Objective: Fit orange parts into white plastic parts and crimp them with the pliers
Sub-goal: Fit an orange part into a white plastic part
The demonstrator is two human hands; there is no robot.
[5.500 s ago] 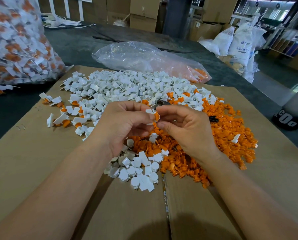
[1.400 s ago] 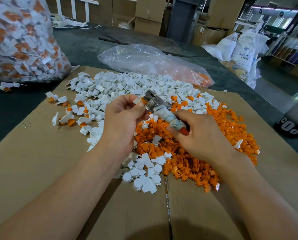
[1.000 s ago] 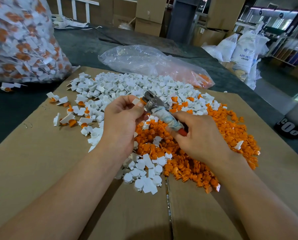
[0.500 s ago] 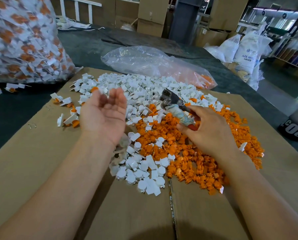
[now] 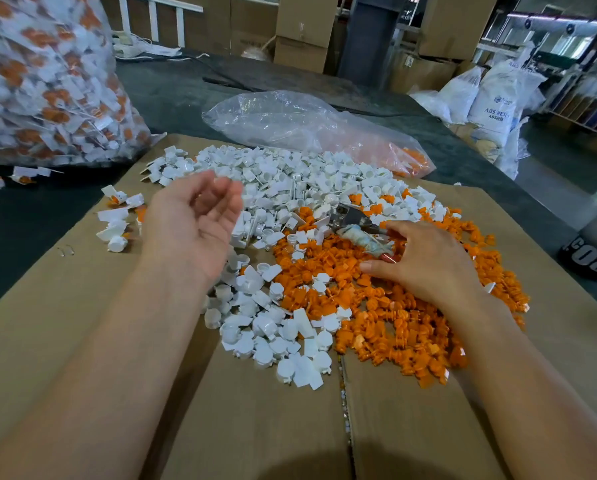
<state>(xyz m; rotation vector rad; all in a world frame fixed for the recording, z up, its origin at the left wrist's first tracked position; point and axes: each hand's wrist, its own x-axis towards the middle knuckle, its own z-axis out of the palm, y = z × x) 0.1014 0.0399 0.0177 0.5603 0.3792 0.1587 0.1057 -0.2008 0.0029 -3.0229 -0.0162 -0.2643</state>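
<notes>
Right hand (image 5: 425, 268) hides the pliers (image 5: 354, 225) handle ends (left hand (image 5: 193, 220) fingertips blurred)

Bare cardboard (image 5: 272, 427) near body free; white parts (image 5: 290, 174), orange parts (image 5: 376, 306) cover centre; clear bag (image 5: 290, 123) seemingly blocks rear.
</notes>
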